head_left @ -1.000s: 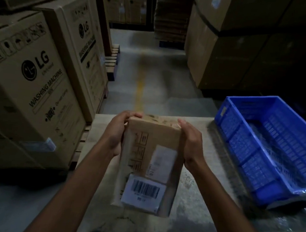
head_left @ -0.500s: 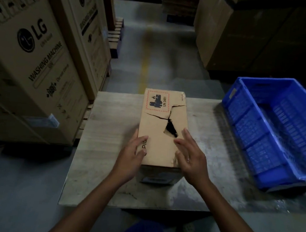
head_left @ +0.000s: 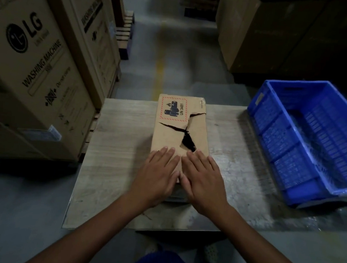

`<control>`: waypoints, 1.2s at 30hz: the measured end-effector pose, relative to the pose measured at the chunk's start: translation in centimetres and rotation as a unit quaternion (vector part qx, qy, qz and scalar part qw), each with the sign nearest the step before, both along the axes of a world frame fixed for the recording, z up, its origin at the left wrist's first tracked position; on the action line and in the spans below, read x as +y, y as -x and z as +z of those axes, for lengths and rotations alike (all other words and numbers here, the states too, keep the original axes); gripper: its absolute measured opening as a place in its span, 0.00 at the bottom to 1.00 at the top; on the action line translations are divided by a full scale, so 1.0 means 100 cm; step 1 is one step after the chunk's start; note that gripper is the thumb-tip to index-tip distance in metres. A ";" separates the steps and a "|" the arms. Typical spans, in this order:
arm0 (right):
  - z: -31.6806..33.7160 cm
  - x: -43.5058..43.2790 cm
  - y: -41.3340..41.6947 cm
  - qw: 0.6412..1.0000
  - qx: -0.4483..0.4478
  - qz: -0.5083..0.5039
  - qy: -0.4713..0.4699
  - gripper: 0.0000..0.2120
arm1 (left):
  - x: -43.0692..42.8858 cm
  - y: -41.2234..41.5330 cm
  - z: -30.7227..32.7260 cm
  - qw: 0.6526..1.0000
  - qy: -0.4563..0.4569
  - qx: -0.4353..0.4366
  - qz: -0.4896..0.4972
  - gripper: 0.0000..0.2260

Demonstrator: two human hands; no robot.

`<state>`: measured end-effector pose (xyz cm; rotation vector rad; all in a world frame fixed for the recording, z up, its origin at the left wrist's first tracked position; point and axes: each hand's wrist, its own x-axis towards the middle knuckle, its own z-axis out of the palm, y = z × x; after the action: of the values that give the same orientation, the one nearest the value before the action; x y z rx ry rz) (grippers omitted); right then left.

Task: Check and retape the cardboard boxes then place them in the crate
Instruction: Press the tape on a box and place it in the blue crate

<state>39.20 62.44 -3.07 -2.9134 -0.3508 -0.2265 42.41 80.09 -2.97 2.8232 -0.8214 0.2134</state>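
Our left hand (head_left: pixel 159 172) and right hand (head_left: pixel 202 177) now meet atop the torn brown cardboard box (head_left: pixel 167 139) instead of flanking it, each grip spread flat. The box lies on the grey tabletop (head_left: pixel 119 147), near the blue plastic crate (head_left: pixel 275 129).

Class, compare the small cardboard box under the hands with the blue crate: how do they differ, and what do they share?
The cardboard box is brown card; the blue crate is perforated plastic.
The box is closed but torn across its top; the crate is open-topped.
The left hand and right hand lie flat on the box; neither touches the crate.
Both are rectangular.
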 end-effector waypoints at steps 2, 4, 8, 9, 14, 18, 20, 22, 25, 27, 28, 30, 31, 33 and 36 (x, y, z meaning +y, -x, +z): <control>0.010 0.000 -0.006 1.000 0.002 0.003 0.008 0.23 | 0.000 -0.009 0.011 1.000 0.005 0.009 -0.015 0.21; 0.021 -0.001 -0.017 1.000 0.008 -0.012 -0.004 0.21 | -0.004 -0.023 0.023 0.999 0.027 0.019 -0.016 0.20; 0.027 0.003 -0.040 0.996 0.089 -0.027 -0.005 0.31 | -0.012 -0.047 0.026 0.993 0.002 0.115 0.023 0.24; 0.024 0.004 -0.043 0.992 0.124 -0.023 0.006 0.30 | -0.014 -0.050 0.023 0.990 -0.027 0.133 0.030 0.24; 0.022 -0.001 -0.051 0.987 0.161 -0.023 -0.009 0.27 | -0.018 -0.052 0.024 0.983 -0.053 0.169 0.051 0.23; 0.029 0.002 -0.048 0.988 0.149 -0.025 -0.035 0.32 | -0.021 -0.048 0.028 0.980 -0.019 0.187 0.065 0.20; 0.028 0.003 -0.037 0.990 0.135 -0.024 -0.037 0.24 | -0.020 -0.033 0.030 0.982 -0.003 0.173 0.076 0.17; 0.028 0.006 -0.022 0.992 0.114 -0.014 -0.047 0.23 | -0.017 -0.016 0.029 0.985 0.003 0.148 0.083 0.16; 0.020 0.010 -0.008 0.992 0.023 -0.025 -0.122 0.19 | -0.010 -0.005 0.027 0.988 0.077 0.080 0.104 0.21; 0.018 0.012 -0.011 0.986 -0.029 -0.068 -0.148 0.23 | -0.007 -0.014 0.027 0.978 0.165 0.034 0.126 0.25; 0.019 0.012 -0.017 0.983 -0.042 -0.087 -0.156 0.25 | -0.006 -0.022 0.028 0.971 0.196 0.015 0.137 0.25; 0.022 0.011 -0.033 0.978 -0.030 -0.125 -0.166 0.31 | -0.005 -0.042 0.027 0.965 0.206 0.025 0.162 0.26; 0.023 0.010 -0.044 0.973 0.011 -0.152 -0.174 0.36 | -0.005 -0.051 0.026 0.966 0.175 0.070 0.175 0.28; 0.025 0.009 -0.064 0.946 0.141 -0.210 -0.201 0.44 | -0.007 -0.064 0.018 0.964 0.079 0.172 0.185 0.35; 0.018 0.010 -0.074 0.924 0.210 -0.246 -0.202 0.46 | -0.012 -0.068 0.011 0.962 0.033 0.197 0.185 0.38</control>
<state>46.59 63.44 -1.30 -2.4888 0.4498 0.2331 49.18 78.90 -1.91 2.7894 -0.1976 -0.2615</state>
